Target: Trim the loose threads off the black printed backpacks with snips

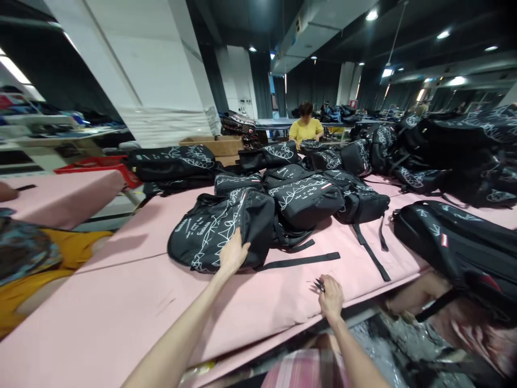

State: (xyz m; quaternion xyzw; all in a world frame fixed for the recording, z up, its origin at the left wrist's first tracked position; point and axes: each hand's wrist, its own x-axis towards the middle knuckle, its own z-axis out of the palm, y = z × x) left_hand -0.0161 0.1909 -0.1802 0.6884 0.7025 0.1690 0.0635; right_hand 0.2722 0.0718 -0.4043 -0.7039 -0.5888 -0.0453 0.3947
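A black backpack (214, 229) with white scribble lines and lettering lies on the pink-covered table in front of me. My left hand (233, 252) grips its near side, with the thumb pointing right. Low over the table's near edge, my right hand (332, 297) is closed round small dark thread snips (320, 284), their blades pointing left. A black strap (302, 261) stretches across the cloth between the backpack and the snips. Right behind the gripped bag sits another printed backpack (309, 202).
More black backpacks (363, 202) crowd the table's far side, with a tall pile (456, 145) at right. One large backpack (460, 242) overhangs the right edge beside a seated person. Another person in yellow (306, 129) works opposite. A red crate (97, 166) stands left.
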